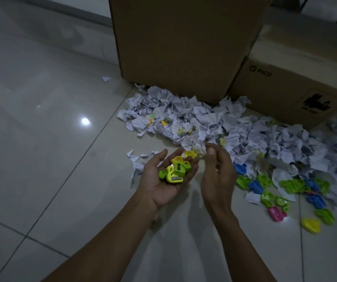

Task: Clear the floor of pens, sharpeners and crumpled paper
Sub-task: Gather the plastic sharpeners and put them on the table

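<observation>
My left hand [163,180] is palm up and cups several green and yellow sharpeners [176,168]. My right hand [217,171] hovers just right of it, fingers loosely curled, with nothing in it. A wide heap of crumpled paper [234,127] covers the floor beyond both hands. Loose sharpeners [285,192] in green, blue, pink and yellow lie on the tiles right of my right hand. More sharpeners are half buried in the paper. No pens are visible.
A tall cardboard box [184,41] stands behind the paper heap, and a lower printed box [289,88] sits to its right. Small paper scraps [137,159] lie left of my hands, with one scrap [106,79] farther back. Glossy tile floor stretches to the left.
</observation>
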The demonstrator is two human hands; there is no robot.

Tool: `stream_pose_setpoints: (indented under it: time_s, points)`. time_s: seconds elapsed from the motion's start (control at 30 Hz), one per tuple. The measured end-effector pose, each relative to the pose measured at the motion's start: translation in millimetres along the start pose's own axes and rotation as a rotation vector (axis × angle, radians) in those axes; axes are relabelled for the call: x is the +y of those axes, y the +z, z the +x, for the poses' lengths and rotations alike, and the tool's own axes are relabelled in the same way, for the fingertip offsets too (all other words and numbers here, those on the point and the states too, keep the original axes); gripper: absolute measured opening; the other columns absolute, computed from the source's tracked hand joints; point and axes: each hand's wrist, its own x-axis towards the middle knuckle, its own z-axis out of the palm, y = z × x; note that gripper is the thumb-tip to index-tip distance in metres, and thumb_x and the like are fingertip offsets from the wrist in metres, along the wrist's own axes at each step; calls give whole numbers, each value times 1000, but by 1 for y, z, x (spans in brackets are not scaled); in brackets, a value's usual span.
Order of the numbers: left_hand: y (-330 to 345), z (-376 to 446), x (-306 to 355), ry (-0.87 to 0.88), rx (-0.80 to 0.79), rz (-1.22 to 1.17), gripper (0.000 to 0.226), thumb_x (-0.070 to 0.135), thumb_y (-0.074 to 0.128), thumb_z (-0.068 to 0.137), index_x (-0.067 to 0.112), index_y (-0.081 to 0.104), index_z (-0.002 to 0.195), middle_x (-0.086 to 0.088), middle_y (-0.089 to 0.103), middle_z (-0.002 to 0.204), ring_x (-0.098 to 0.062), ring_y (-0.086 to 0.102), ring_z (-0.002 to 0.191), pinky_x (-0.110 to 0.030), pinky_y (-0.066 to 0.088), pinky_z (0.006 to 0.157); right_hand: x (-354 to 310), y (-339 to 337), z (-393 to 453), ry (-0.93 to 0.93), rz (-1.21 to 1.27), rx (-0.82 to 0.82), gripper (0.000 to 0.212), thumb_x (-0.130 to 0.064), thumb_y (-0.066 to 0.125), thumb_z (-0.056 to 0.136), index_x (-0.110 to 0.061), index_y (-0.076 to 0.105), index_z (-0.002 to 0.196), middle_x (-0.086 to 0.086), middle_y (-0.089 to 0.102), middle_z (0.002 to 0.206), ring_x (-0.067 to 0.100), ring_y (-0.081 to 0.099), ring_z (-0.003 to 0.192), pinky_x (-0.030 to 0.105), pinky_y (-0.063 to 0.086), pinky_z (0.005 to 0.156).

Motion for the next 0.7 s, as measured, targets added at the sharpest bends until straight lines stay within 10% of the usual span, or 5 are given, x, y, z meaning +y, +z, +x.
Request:
stream_pose_setpoints:
  time_s: [0.13,0.4,0.7]
  points:
    - [-6,-4,17,55,31,-95,38,25,60,82,-4,66,107,-28,63,111,-45,66,91,-57,54,80,33,-9,12,162,-327,-45,18,-24,66,88,-14,70,103,4,69,100,16,62,86,27,51,76]
    - [-16,-12,36,108,56,-105,41,35,58,85,0,73,99,-20,61,116,-37,64,96,-47,58,72,39,24,5,110,-700,-213,44,-52,68,77,-26,62,112,-2,57,112,19,52,111,34,44,81]
    - [-17,-14,38,70,54,-56,39,37,56,84,6,70,104,-17,61,108,-30,62,91,-32,56,64,41,21,12,201,-381,-121,33,-40,79,70,-24,64,95,-6,66,91,15,62,87,36,52,75]
